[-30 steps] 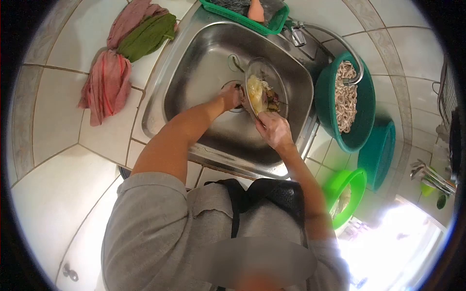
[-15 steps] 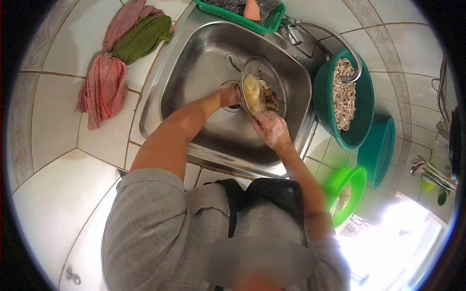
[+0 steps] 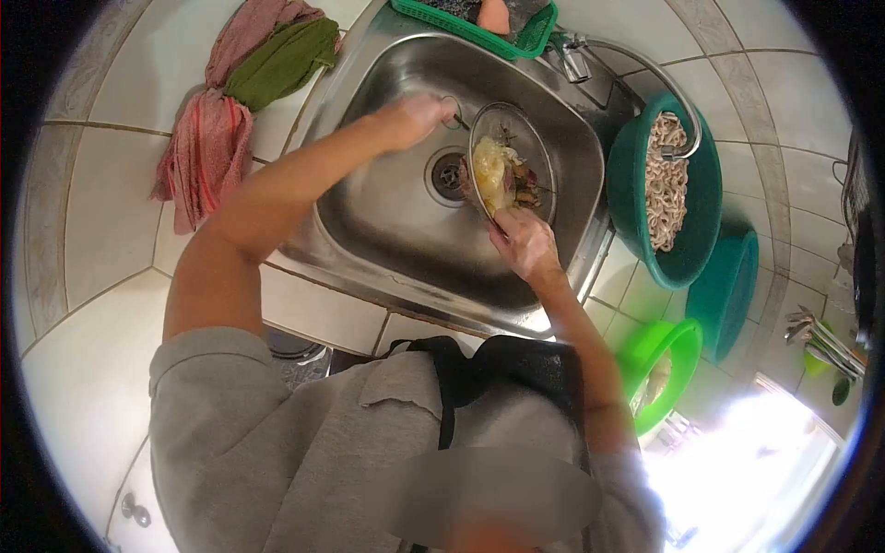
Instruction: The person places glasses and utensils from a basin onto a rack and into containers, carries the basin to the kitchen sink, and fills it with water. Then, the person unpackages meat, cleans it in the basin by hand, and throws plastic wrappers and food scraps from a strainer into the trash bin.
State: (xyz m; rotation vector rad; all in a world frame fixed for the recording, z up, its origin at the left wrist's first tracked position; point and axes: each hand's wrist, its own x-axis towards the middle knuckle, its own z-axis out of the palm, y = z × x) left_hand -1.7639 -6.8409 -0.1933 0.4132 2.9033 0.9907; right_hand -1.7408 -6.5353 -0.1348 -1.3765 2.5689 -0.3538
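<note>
My right hand (image 3: pixel 525 241) grips the near rim of a round, thin-rimmed strainer (image 3: pixel 550 152), tilted over the right side of the steel sink. Pale yellowish wet scraps (image 3: pixel 495 170) and brownish bits (image 3: pixel 525 187) lie inside it. Toward the back of the basin, my left hand (image 3: pixel 417 120) has its fingertips closed at a thin green stem (image 3: pixel 458 116); slight blur softens the fingers. Between the hands, the sink drain (image 3: pixel 449 175) shows uncovered.
A curved faucet (image 3: pixel 682 138) reaches over a dark green basin (image 3: pixel 622 198) of pale, ring-like pieces. Teal (image 3: pixel 728 295) and lime green (image 3: pixel 631 355) basins stand nearer. Behind the sink sits a green basket (image 3: pixel 535 41). Cloths (image 3: pixel 207 157) lie at the left.
My left hand has left the drain and moved back to the green stem, exposing the drain. My right hand still holds the strainer in about the same place.
</note>
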